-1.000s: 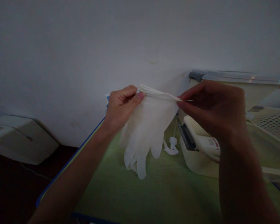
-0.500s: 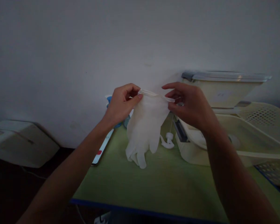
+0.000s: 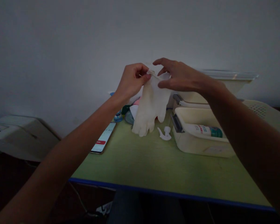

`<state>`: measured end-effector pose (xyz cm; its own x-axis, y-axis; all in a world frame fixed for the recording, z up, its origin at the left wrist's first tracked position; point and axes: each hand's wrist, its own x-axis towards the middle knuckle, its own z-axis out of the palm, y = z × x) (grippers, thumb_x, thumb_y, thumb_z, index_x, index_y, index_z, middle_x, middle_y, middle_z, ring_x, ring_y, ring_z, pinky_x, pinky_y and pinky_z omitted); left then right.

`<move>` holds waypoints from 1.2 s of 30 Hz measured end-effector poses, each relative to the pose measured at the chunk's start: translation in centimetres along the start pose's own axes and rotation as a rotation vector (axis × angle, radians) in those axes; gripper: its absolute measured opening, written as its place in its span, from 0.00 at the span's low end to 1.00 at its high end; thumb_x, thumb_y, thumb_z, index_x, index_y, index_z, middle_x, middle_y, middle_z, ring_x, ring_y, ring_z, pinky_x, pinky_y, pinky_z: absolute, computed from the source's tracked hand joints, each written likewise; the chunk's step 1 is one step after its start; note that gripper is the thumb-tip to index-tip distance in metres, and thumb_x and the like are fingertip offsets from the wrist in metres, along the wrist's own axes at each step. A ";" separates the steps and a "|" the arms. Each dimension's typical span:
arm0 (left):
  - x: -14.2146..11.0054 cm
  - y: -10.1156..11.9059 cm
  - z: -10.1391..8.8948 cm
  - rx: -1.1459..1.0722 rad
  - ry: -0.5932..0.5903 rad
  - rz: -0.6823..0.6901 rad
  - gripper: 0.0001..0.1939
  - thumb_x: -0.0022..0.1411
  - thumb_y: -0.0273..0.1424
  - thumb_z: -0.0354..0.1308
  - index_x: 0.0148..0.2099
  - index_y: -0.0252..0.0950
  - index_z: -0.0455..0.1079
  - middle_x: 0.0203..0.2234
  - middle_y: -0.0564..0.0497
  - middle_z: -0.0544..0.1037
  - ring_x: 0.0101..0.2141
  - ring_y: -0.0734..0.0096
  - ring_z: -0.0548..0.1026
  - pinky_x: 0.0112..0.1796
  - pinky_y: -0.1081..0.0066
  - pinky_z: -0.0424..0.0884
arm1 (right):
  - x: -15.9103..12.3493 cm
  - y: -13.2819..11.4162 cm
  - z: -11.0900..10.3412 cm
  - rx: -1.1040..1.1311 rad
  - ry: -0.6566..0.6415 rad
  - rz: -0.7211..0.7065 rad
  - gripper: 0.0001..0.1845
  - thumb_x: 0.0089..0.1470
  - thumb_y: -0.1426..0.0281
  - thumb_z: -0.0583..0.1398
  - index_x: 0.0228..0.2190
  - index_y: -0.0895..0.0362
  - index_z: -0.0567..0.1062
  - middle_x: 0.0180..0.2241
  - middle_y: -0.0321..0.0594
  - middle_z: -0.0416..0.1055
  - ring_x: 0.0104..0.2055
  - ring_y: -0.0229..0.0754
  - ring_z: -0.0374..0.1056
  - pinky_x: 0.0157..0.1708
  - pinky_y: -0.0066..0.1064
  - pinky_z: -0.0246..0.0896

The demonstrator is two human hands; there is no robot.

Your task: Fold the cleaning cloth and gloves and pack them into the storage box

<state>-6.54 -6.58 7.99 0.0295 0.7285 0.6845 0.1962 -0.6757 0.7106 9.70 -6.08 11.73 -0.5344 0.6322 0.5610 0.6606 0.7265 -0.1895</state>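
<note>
A thin white glove (image 3: pixel 151 105) hangs fingers-down above the table. My left hand (image 3: pixel 134 77) pinches its cuff between thumb and fingertips. At the other side of the cuff is my right hand (image 3: pixel 178 74), with thumb and fingers spread apart around the glove's edge; whether a fingertip touches it I cannot tell. Below the glove's fingers, a white pump head (image 3: pixel 165 133) lies on the green table (image 3: pixel 140 165). Behind the glove, a grey mesh item and some coloured things are partly covered.
A phone (image 3: pixel 105 137) lies left of the glove, near a blue bottle (image 3: pixel 118 116). On the right stands a cream bin (image 3: pixel 200 147) holding a white bottle with a green end (image 3: pixel 210 130). Another lidded box (image 3: pixel 233 84) rises behind it. A white wall (image 3: pixel 84 46) backs the table.
Both hands and the glove have risen in view. My right hand's fingers have spread from their hold on the cuff. The camera view has shifted, showing more of the bin and the table's front edge.
</note>
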 end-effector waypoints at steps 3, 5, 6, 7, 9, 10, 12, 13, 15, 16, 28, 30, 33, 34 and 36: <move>0.1 -0.1 -0.2 -0.014 0.009 -0.009 0.08 0.50 0.15 0.57 0.26 0.33 0.66 0.21 0.55 0.70 0.29 0.74 0.71 0.32 0.73 0.68 | 0.6 1.0 -0.2 0.087 -0.082 -0.085 0.26 0.35 0.69 0.66 0.41 0.51 0.70 0.33 0.36 0.73 0.33 0.43 0.69 0.31 0.32 0.64; 0.2 -0.3 -0.6 -0.019 0.023 -0.018 0.08 0.50 0.16 0.57 0.25 0.33 0.66 0.21 0.55 0.69 0.27 0.75 0.70 0.31 0.74 0.68 | 0.8 1.3 -0.5 0.145 -0.102 -0.059 0.25 0.35 0.68 0.67 0.39 0.51 0.71 0.29 0.34 0.72 0.29 0.41 0.68 0.27 0.31 0.62; 0.2 -0.4 -0.9 -0.020 0.035 -0.021 0.08 0.50 0.16 0.57 0.25 0.33 0.66 0.21 0.55 0.69 0.27 0.75 0.70 0.30 0.74 0.68 | 0.7 1.2 -0.8 0.174 -0.099 -0.031 0.23 0.35 0.69 0.68 0.38 0.52 0.72 0.26 0.33 0.72 0.27 0.39 0.67 0.25 0.30 0.61; 0.2 -0.5 -1.2 -0.021 0.046 -0.019 0.08 0.50 0.17 0.57 0.25 0.33 0.65 0.20 0.55 0.69 0.26 0.76 0.70 0.29 0.75 0.68 | 0.6 1.0 -1.0 0.204 -0.088 0.001 0.21 0.35 0.71 0.67 0.36 0.52 0.72 0.24 0.32 0.71 0.25 0.38 0.67 0.23 0.29 0.60; 0.2 -0.6 -1.9 -0.022 0.060 -0.007 0.07 0.50 0.19 0.58 0.25 0.33 0.65 0.21 0.55 0.69 0.26 0.76 0.70 0.28 0.75 0.68 | 0.2 0.4 -1.6 0.274 -0.049 0.069 0.16 0.37 0.74 0.66 0.33 0.54 0.73 0.21 0.31 0.69 0.24 0.36 0.66 0.22 0.27 0.58; 0.2 -0.6 -2.3 -0.022 0.061 0.002 0.06 0.50 0.20 0.59 0.25 0.33 0.65 0.21 0.55 0.69 0.26 0.76 0.70 0.28 0.76 0.68 | -0.1 0.1 -1.9 0.304 -0.024 0.096 0.14 0.38 0.76 0.65 0.31 0.55 0.73 0.20 0.31 0.69 0.24 0.35 0.65 0.23 0.27 0.57; 0.0 -0.5 -2.8 -0.012 0.056 0.013 0.06 0.50 0.23 0.60 0.25 0.34 0.65 0.21 0.55 0.69 0.26 0.77 0.70 0.27 0.77 0.68 | -0.6 -0.6 -2.4 0.320 0.018 0.103 0.12 0.39 0.80 0.63 0.29 0.55 0.72 0.20 0.30 0.68 0.23 0.32 0.64 0.24 0.26 0.57; -0.1 -0.4 -3.0 -0.001 0.055 0.016 0.06 0.49 0.24 0.61 0.26 0.34 0.65 0.21 0.55 0.70 0.26 0.77 0.70 0.26 0.78 0.68 | -0.8 -1.0 -2.5 0.295 0.030 0.078 0.12 0.39 0.81 0.62 0.28 0.55 0.71 0.21 0.29 0.68 0.23 0.31 0.64 0.24 0.25 0.57; -0.3 -0.2 -3.2 0.023 0.053 0.022 0.06 0.49 0.25 0.61 0.26 0.34 0.66 0.21 0.55 0.70 0.26 0.77 0.71 0.26 0.78 0.68 | -1.2 -1.6 -2.8 0.176 0.044 0.007 0.14 0.39 0.83 0.61 0.28 0.55 0.69 0.22 0.28 0.68 0.23 0.30 0.63 0.26 0.25 0.57; -0.5 0.0 -3.2 0.033 0.052 0.025 0.06 0.49 0.25 0.61 0.26 0.34 0.66 0.21 0.54 0.70 0.26 0.76 0.71 0.27 0.78 0.68 | -1.3 -1.8 -3.0 0.102 0.052 -0.021 0.14 0.39 0.83 0.60 0.28 0.54 0.68 0.22 0.28 0.67 0.24 0.31 0.63 0.26 0.26 0.56; -1.1 1.1 -3.8 0.001 0.063 0.005 0.06 0.51 0.23 0.61 0.25 0.34 0.67 0.21 0.54 0.70 0.26 0.76 0.70 0.28 0.76 0.67 | -2.0 -3.0 -3.0 0.205 0.174 0.048 0.11 0.45 0.83 0.60 0.22 0.56 0.68 0.22 0.30 0.66 0.21 0.29 0.63 0.23 0.23 0.61; -1.3 1.4 -3.8 -0.011 0.064 -0.002 0.06 0.51 0.23 0.60 0.26 0.34 0.66 0.21 0.54 0.69 0.26 0.76 0.70 0.29 0.75 0.67 | -2.1 -3.3 -2.9 0.241 0.212 0.086 0.11 0.45 0.84 0.60 0.21 0.57 0.70 0.22 0.31 0.68 0.21 0.28 0.62 0.23 0.23 0.62; -1.6 1.8 -3.8 -0.019 0.061 -0.010 0.05 0.52 0.23 0.60 0.26 0.34 0.66 0.21 0.54 0.69 0.26 0.76 0.69 0.30 0.74 0.67 | -2.2 -3.4 -2.9 0.299 0.261 0.105 0.11 0.44 0.84 0.61 0.19 0.57 0.72 0.19 0.30 0.68 0.20 0.26 0.59 0.23 0.22 0.61; -1.7 1.8 -3.7 -0.019 0.059 -0.010 0.06 0.52 0.23 0.59 0.26 0.34 0.66 0.21 0.55 0.69 0.26 0.76 0.69 0.31 0.74 0.67 | -2.3 -3.4 -2.8 0.319 0.265 0.107 0.11 0.44 0.84 0.61 0.18 0.57 0.73 0.18 0.30 0.67 0.19 0.26 0.58 0.23 0.22 0.61; -1.8 1.9 -3.7 -0.016 0.053 -0.010 0.06 0.52 0.22 0.60 0.26 0.33 0.65 0.21 0.55 0.69 0.26 0.76 0.69 0.30 0.74 0.67 | -2.4 -3.1 -2.7 0.354 0.271 0.117 0.10 0.44 0.83 0.61 0.18 0.57 0.74 0.18 0.30 0.67 0.20 0.26 0.58 0.25 0.23 0.61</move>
<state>-9.82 -9.55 8.70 -0.0244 0.7285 0.6846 0.1801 -0.6704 0.7198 10.38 -10.51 13.16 -0.2783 0.6565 0.7011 0.4627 0.7313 -0.5011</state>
